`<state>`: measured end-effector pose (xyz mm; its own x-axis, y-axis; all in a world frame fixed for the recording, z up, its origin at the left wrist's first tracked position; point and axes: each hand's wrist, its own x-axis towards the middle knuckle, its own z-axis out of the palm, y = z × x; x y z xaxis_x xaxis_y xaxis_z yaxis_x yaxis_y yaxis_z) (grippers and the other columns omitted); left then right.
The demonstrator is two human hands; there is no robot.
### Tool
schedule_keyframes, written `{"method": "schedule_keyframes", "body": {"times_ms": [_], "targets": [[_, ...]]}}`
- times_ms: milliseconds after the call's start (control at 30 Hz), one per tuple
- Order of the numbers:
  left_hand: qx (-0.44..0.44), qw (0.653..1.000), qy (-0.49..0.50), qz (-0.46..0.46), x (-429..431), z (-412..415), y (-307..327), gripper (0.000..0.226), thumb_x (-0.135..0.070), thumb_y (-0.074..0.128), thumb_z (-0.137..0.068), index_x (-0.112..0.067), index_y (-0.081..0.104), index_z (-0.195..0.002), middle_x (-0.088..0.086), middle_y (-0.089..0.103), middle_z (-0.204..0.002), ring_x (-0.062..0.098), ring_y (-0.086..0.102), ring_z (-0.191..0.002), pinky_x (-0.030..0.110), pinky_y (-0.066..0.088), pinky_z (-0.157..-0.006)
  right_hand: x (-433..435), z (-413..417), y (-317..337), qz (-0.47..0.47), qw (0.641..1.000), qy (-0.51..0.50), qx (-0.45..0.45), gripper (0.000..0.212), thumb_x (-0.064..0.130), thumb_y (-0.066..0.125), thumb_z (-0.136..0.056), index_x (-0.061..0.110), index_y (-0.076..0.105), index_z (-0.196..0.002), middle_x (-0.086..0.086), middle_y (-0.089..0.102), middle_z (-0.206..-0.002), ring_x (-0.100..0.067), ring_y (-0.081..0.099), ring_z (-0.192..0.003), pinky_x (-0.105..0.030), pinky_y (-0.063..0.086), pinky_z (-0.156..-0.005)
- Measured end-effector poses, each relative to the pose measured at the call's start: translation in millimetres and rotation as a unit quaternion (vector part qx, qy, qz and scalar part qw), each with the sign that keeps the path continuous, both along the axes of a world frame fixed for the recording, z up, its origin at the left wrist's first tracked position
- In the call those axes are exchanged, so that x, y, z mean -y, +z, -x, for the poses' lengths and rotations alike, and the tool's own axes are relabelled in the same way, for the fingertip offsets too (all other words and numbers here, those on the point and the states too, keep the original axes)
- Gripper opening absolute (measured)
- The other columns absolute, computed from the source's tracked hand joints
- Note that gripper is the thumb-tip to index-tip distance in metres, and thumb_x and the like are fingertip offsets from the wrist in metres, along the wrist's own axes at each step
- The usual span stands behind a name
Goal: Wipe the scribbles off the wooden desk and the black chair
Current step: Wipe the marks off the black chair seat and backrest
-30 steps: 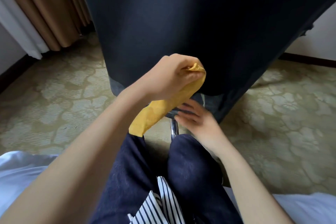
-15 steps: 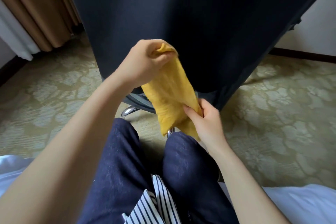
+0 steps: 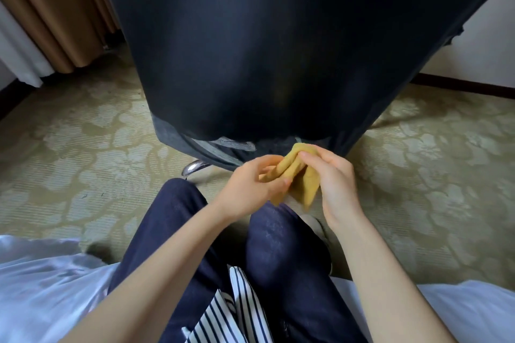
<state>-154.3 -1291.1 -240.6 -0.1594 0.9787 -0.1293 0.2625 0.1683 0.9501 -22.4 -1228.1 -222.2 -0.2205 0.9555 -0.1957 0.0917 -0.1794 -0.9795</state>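
Filling most of the view, the tall black upholstered chair back (image 3: 250, 50) stands just ahead of the knees on the pale green floral carpet (image 3: 83, 147); the wooden table is out of view. The person sits on the edge of a white-sheeted bed (image 3: 41, 287), dark blue trousers (image 3: 278, 259) pointing toward the chair. Just below the chair's lower edge, both hands hold a small mustard-yellow cloth (image 3: 302, 186) between them: the left hand (image 3: 250, 189) pinches its near fold with curled fingers and thumb, and the right hand (image 3: 338, 184) has its fingers (image 3: 315, 160) curled over the far fold. This looks like refolding the cloth to a fresh face within the chair-wiping step. No scribble can be made out on the dark surface, so the next move calls for finding the marks, gathering the cloth into one hand and pressing it flat against the chair back, the other hand probably steadying it, since the curved chrome leg (image 3: 195, 167) suggests the chair may swivel or roll
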Motion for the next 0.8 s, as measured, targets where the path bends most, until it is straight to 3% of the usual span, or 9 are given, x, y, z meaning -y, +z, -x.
{"method": "schedule_keyframes", "body": {"times_ms": [67, 133, 233, 300, 400, 500, 600, 733, 800], "targets": [[-0.012, 0.999, 0.011, -0.032, -2.8, -1.1, 2.3, 0.025, -0.025, 0.062, -0.09, -0.024, 0.062, -0.115, -0.01, 0.066, -0.095, 0.004, 0.059, -0.084, 0.022, 0.046, -0.076, -1.1, -0.3, 2.7, 0.119, 0.987, 0.006, -0.107, 0.016, 0.017, 0.057, -0.09, 0.01, 0.07, -0.095, -0.01, 0.071, -0.094, -0.025, 0.065, -0.096, -0.034, 0.051, -0.077], [-0.05, 0.998, 0.016, -0.036, -5.7, 2.8, 6.7, 0.016, -0.028, 0.059, -0.092, -0.023, 0.065, -0.106, -0.011, 0.065, -0.087, 0.005, 0.059, -0.082, 0.023, 0.048, -0.076, -3.4, 0.1, 3.9, 0.227, 0.955, 0.01, -0.19, 0.023, 0.022, 0.052, -0.093, 0.008, 0.065, -0.106, -0.014, 0.07, -0.098, -0.028, 0.066, -0.096, -0.04, 0.053, -0.075], [-0.09, 0.995, 0.013, -0.041, -10.9, 5.3, 14.6, 0.013, -0.027, 0.053, -0.095, -0.021, 0.064, -0.097, -0.01, 0.063, -0.081, 0.011, 0.06, -0.081, 0.029, 0.049, -0.074, -3.8, 5.7, -7.6, 0.255, 0.947, -0.012, -0.195, 0.036, 0.032, 0.055, -0.092, 0.012, 0.058, -0.122, -0.016, 0.066, -0.114, -0.031, 0.063, -0.105, -0.044, 0.053, -0.082], [-0.075, 0.996, 0.036, -0.029, -14.4, 4.7, 17.6, 0.015, -0.026, 0.052, -0.096, -0.019, 0.065, -0.099, -0.006, 0.065, -0.086, 0.013, 0.061, -0.086, 0.027, 0.049, -0.075, 2.9, 12.0, -18.8, 0.2, 0.962, -0.05, -0.181, 0.045, 0.039, 0.064, -0.085, 0.022, 0.056, -0.125, -0.011, 0.064, -0.119, -0.029, 0.062, -0.109, -0.046, 0.052, -0.088], [0.013, 0.996, 0.086, 0.009, -19.8, 1.3, 17.7, 0.015, -0.027, 0.053, -0.096, -0.019, 0.063, -0.103, -0.007, 0.065, -0.093, 0.008, 0.061, -0.087, 0.016, 0.049, -0.07, 21.9, 17.5, -27.7, 0.107, 0.978, -0.096, -0.149, 0.052, 0.04, 0.069, -0.082, 0.039, 0.045, -0.128, 0.003, 0.058, -0.124, -0.017, 0.058, -0.112, -0.041, 0.05, -0.093], [0.042, 0.995, 0.067, 0.063, -24.8, -1.2, 15.3, 0.026, -0.035, 0.044, -0.099, -0.018, 0.063, -0.106, -0.002, 0.066, -0.099, 0.008, 0.059, -0.089, 0.023, 0.047, -0.079, 29.6, 20.5, -33.0, 0.101, 0.978, -0.111, -0.148, 0.047, 0.033, 0.069, -0.084, 0.037, 0.047, -0.126, 0.006, 0.062, -0.12, -0.012, 0.06, -0.107, -0.037, 0.051, -0.092], [0.161, 0.977, 0.008, 0.138, -26.7, -1.0, 14.2, 0.041, -0.045, 0.027, -0.101, -0.027, 0.064, -0.107, 0.004, 0.067, -0.114, 0.018, 0.061, -0.103, 0.036, 0.045, -0.093, 20.4, 19.3, -38.7, 0.081, 0.977, -0.159, -0.113, 0.036, 0.022, 0.068, -0.087, 0.029, 0.056, -0.12, 0.004, 0.063, -0.116, -0.013, 0.061, -0.105, -0.038, 0.052, -0.094], [0.167, 0.975, 0.081, 0.124, -35.4, 15.8, 7.3, 0.045, -0.044, 0.027, -0.101, -0.022, 0.048, -0.135, 0.0, 0.051, -0.139, 0.019, 0.053, -0.119, 0.04, 0.035, -0.104, -5.7, 11.8, -39.2, -0.158, 0.969, -0.189, 0.0, 0.034, 0.01, 0.063, -0.088, 0.02, 0.058, -0.12, 0.008, 0.06, -0.12, 0.001, 0.054, -0.106, -0.014, 0.044, -0.093], [0.204, 0.964, 0.144, 0.093, -44.5, 27.4, 7.5, 0.051, -0.045, 0.031, -0.1, -0.022, 0.032, -0.146, -0.002, 0.035, -0.151, 0.019, 0.042, -0.132, 0.039, 0.032, -0.108, -29.4, 5.5, -38.1, -0.313, 0.933, -0.161, 0.076, 0.033, 0.009, 0.062, -0.087, 0.018, 0.06, -0.119, 0.013, 0.057, -0.117, 0.0, 0.049, -0.107, -0.018, 0.039, -0.095]]}}
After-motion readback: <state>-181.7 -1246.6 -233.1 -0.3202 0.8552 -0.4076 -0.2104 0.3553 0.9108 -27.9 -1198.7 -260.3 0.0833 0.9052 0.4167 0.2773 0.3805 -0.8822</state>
